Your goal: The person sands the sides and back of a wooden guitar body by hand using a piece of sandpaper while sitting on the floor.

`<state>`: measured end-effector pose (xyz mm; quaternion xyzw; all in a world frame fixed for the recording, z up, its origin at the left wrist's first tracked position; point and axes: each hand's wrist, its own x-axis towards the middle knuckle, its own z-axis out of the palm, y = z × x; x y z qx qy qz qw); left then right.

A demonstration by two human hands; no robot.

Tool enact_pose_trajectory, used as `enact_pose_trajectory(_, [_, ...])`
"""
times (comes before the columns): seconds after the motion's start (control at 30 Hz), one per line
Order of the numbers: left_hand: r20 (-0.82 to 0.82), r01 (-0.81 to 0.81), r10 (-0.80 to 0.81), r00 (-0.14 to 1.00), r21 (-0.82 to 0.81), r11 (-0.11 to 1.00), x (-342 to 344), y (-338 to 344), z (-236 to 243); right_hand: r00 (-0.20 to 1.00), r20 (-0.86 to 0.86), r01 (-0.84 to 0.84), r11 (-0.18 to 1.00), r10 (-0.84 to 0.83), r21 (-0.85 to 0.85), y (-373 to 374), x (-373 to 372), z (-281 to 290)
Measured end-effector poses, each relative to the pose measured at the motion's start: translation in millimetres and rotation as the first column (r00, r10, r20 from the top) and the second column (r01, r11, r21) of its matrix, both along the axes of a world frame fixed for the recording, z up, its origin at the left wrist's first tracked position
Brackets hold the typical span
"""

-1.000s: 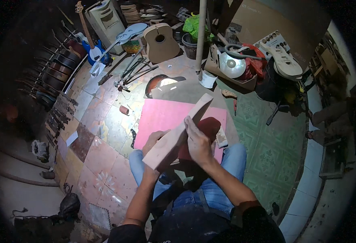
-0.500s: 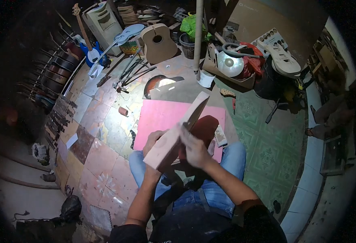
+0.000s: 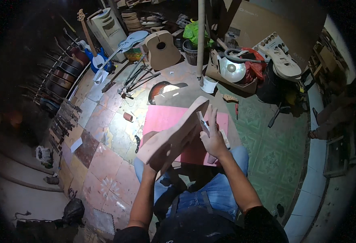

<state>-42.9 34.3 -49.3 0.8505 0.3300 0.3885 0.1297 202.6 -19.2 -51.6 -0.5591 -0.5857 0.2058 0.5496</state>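
A pale, curved wooden body blank is tilted over the pink board between my legs. My left hand is closed on it from the left, mostly hidden behind the wood. My right hand is closed on a slim, flat, light-coloured tool beside the blank's upper right edge, some fingers pointing up. Whether that tool touches the wood I cannot tell. A small pale item, partly hidden, lies on the board just right of my right hand.
Guitar bodies, metal stands and a pole are ahead. A guitar rack lines the left. Cluttered boxes sit at upper right. A red-handled tool lies nearby. Another person's legs show at the far right.
The blank has swung, showing more of its cut-out underside. My right hand has left the wood's face, moved right and now shows a slim tool in it.
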Motion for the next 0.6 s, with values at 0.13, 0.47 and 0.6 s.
enact_pose_trajectory(0.13, [-0.045,-0.037,0.039,0.998,0.033,0.999,-8.3,7.1,-16.1,0.977,0.173,-0.118,0.991,0.127,-0.060,2.4,5.6,15.7])
enact_pose_trajectory(0.47, [0.022,-0.059,0.068,0.997,-0.273,0.960,-21.3,-1.3,-70.4,0.947,-0.091,-0.315,0.945,0.308,-0.090,1.3,-44.1,-12.7])
enact_pose_trajectory(0.6, [0.027,-0.070,0.082,0.996,-0.304,0.950,-12.3,-1.4,-59.8,0.977,-0.102,-0.198,0.977,0.189,-0.084,11.8,-43.7,-19.4])
